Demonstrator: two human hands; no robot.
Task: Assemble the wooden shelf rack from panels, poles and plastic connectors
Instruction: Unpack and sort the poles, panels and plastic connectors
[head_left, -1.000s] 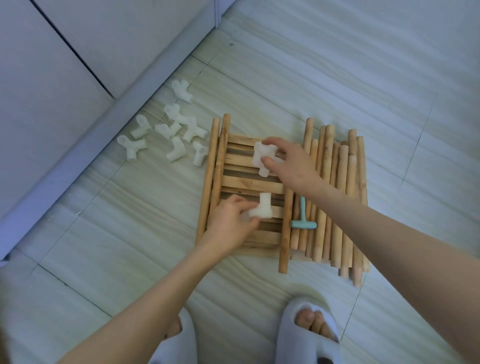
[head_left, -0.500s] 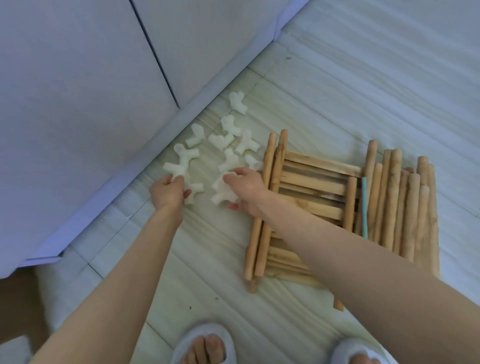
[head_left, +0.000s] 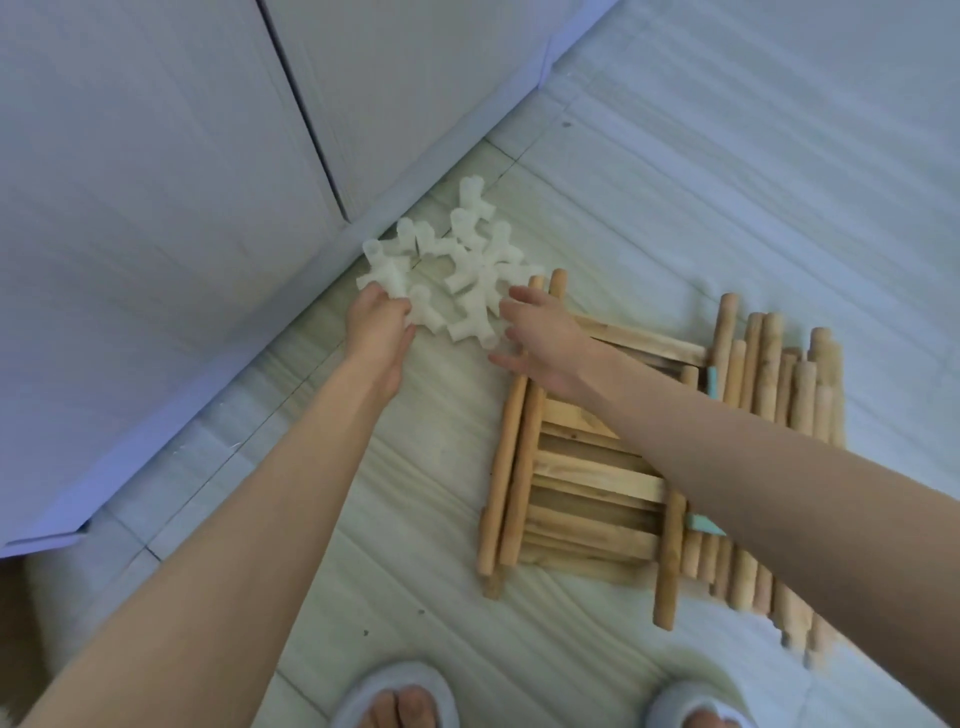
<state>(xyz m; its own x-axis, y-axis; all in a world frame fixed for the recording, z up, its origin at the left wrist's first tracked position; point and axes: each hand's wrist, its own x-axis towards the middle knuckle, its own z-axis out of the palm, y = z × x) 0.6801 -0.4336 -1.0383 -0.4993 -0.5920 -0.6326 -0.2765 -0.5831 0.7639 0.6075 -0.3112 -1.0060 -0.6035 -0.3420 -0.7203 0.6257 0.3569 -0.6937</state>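
Head view: white plastic connectors (head_left: 467, 270) heaped by cabinet base (head_left: 291, 332), likely gathered to free slatted panels.
Left hand (head_left: 382, 322) curls on one connector (head_left: 382, 270) at heap's left edge.
Right hand (head_left: 540, 338) spread, holding nothing, beside heap.
Slatted panels (head_left: 587, 483) stacked right of heap; poles (head_left: 769, 384) bundled beyond, within reach, unassembled.

The left hand (head_left: 378, 323) pinches a white plastic connector (head_left: 382, 270) at its fingertips. The right hand (head_left: 540, 338) is spread with straight fingers, their tips just beside the pile of connectors (head_left: 470, 260); under its wrist lies the slatted wooden panel (head_left: 587, 483), with loose poles (head_left: 774, 374) beyond.
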